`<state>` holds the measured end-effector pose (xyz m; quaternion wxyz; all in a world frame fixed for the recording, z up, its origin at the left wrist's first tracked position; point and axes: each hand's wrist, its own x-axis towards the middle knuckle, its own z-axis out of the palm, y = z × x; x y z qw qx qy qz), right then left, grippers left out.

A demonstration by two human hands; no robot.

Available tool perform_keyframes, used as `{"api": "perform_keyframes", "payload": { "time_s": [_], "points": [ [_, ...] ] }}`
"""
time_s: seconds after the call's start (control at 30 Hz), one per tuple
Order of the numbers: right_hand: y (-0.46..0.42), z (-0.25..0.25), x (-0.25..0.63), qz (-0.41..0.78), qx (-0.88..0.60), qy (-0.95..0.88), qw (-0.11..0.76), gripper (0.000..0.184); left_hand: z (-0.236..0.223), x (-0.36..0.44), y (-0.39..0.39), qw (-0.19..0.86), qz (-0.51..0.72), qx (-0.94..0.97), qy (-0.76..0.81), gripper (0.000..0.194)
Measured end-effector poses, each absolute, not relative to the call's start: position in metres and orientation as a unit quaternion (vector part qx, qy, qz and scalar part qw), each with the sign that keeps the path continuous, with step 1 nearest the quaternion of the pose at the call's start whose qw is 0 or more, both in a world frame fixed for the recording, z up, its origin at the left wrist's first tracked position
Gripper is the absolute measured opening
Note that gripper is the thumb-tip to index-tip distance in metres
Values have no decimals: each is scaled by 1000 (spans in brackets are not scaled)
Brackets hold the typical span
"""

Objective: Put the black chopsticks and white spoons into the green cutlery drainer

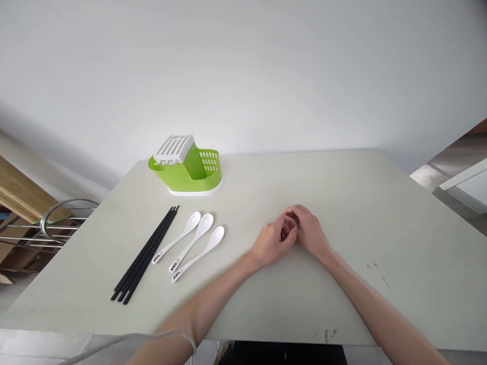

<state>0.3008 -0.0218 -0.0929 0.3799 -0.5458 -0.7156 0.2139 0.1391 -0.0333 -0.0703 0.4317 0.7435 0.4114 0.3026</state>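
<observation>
My left hand (pixel 275 237) and my right hand (pixel 310 230) rest together on the table, fingers curled loosely against each other. Both are closed, and no object shows in them; a dark gap lies between the fingers. To the left of them lie three white spoons (pixel 203 226), bowls pointing away from me, with small printed marks on the handles. Farther left is a bundle of several black chopsticks (pixel 146 253), side by side at a slant. Behind these stands a green utensil caddy (pixel 173 175) with a white slotted top and a white base.
The pale table (pixel 380 213) has a few dark scuffs at its right and front edge. A white wall (pixel 266 76) rises behind it. At the left stands a metal rack (pixel 57 228). A light cable (pixel 152 334) crosses my left forearm.
</observation>
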Motion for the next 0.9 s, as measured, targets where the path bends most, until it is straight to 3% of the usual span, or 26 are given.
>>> {"api": "perform_keyframes", "payload": {
  "time_s": [0.9],
  "points": [
    [-21,-93,300,228,-543,-715,376,24,-72,139,-33,419,308,749,411,14]
  ]
}}
